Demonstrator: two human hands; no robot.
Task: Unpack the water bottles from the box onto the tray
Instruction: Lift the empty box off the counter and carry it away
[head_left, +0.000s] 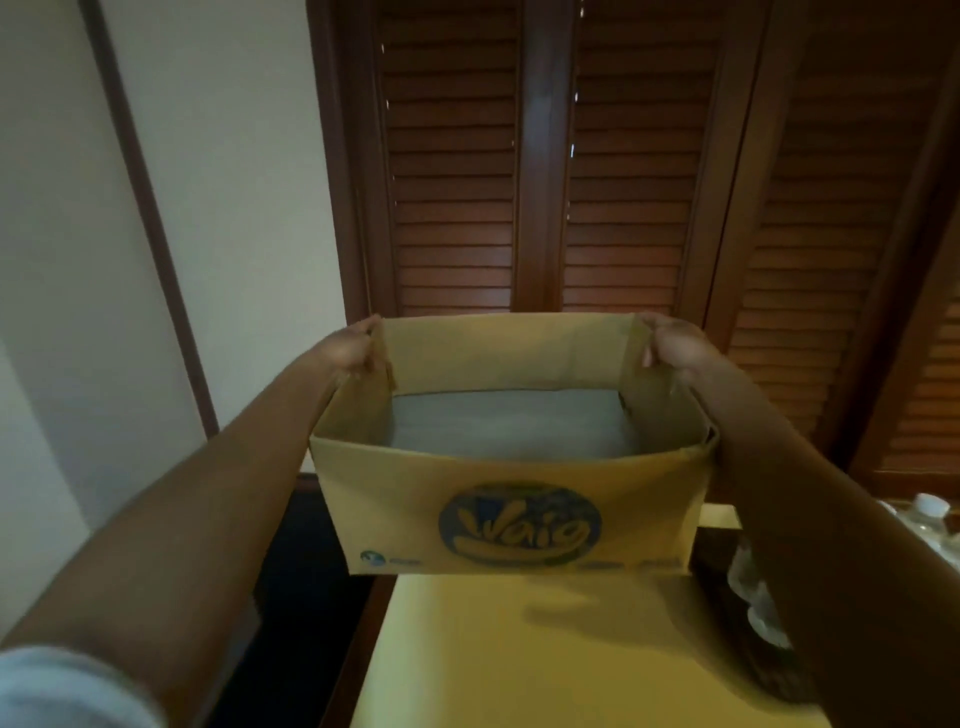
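Open box (511, 512), far corners gripped by left hand (356, 353) and right hand (670, 345); bottles (748, 582) just right.

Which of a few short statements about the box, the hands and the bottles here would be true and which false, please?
1. Both hands, the left hand and the right hand, grip the cardboard box. True.
2. The box is full of bottles. False: no bottles show inside it.
3. Water bottles show at the right edge. True.
4. The box is closed. False: its top is open.
5. The louvered doors behind are white. False: they are dark brown wood.
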